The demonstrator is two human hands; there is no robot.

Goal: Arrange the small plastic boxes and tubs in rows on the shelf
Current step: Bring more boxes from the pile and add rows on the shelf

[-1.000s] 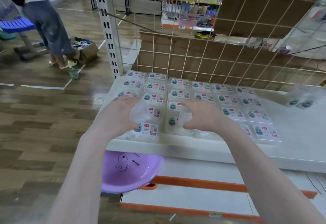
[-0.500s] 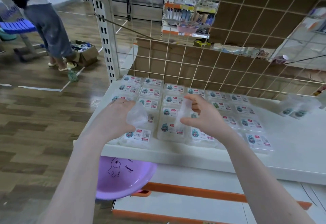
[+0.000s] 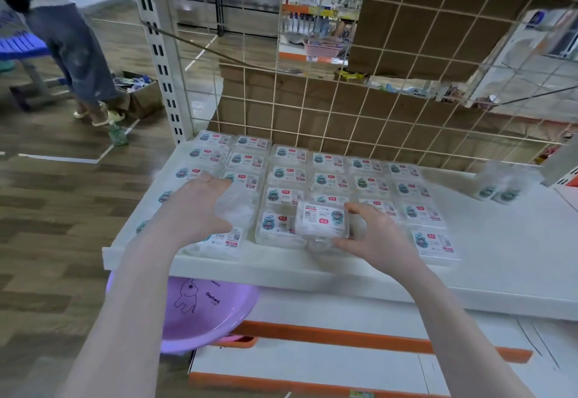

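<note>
On the white metal shelf (image 3: pixel 500 272), near its front edge, the right hand (image 3: pixel 377 238) pinches a small clear plastic box with a printed label (image 3: pixel 322 220) among the rows, while the left hand (image 3: pixel 195 206) rests with fingers spread on neighbouring boxes.

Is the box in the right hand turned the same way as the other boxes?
No, turned round: the box held by the right hand shows its label reversed.

Clear boxes (image 3: pixel 289 175) with teal-and-red labels, white shelf (image 3: pixel 506 260), purple basin (image 3: pixel 206 313) with elephant outline.
</note>
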